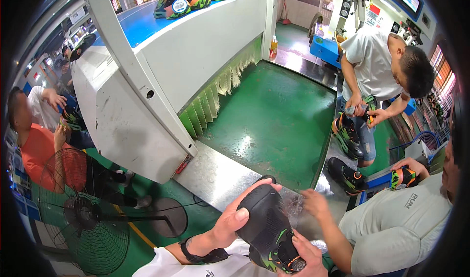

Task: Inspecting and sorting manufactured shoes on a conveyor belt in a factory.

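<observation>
A black sneaker (260,212) with green and orange trim is held in front of me, its toe pointing up. Around the toe end wraps my left hand (230,224), thumb pressed on the side; a dark band circles that wrist. My right hand (308,257) grips the other end near the green-orange ankle part, beside a round dial (296,264). Just beyond the shoe, a co-worker's blurred hand (316,204) hovers over the metal ledge, near a patch of crumpled clear plastic (293,207).
A metal ledge (215,172) borders a green surface (274,115) beside a white machine with bristle curtains (215,98). Sneakers (176,2) ride its blue belt. More sneakers (346,175) stand at right near two co-workers. A caged fan (83,218) and another person (44,145) are at left.
</observation>
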Available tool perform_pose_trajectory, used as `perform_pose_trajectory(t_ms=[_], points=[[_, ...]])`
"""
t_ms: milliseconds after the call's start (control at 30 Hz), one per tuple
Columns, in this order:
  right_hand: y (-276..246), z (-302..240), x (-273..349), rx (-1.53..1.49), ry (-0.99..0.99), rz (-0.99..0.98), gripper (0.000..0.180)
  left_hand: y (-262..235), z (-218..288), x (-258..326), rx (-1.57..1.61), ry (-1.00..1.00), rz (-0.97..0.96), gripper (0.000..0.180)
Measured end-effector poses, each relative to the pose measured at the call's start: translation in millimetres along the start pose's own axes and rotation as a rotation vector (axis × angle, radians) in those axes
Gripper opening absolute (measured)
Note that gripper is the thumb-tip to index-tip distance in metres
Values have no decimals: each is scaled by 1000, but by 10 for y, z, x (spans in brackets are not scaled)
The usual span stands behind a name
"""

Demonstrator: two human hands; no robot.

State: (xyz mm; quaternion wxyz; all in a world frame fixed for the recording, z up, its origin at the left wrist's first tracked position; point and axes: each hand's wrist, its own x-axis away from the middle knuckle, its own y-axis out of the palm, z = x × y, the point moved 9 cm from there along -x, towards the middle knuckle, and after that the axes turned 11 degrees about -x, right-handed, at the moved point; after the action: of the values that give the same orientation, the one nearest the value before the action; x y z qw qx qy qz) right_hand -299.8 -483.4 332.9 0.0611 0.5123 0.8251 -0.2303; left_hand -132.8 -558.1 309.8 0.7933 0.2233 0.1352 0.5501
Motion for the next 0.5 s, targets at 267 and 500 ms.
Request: perform_pose_trajectory(t_ms=[267,500], points=[[96,-146,-59,94,13,42,81,27,-86,5,137,80,-78,87],[198,-248,-27,428,-121,69,67,-244,46,319,-417,402,470,74]])
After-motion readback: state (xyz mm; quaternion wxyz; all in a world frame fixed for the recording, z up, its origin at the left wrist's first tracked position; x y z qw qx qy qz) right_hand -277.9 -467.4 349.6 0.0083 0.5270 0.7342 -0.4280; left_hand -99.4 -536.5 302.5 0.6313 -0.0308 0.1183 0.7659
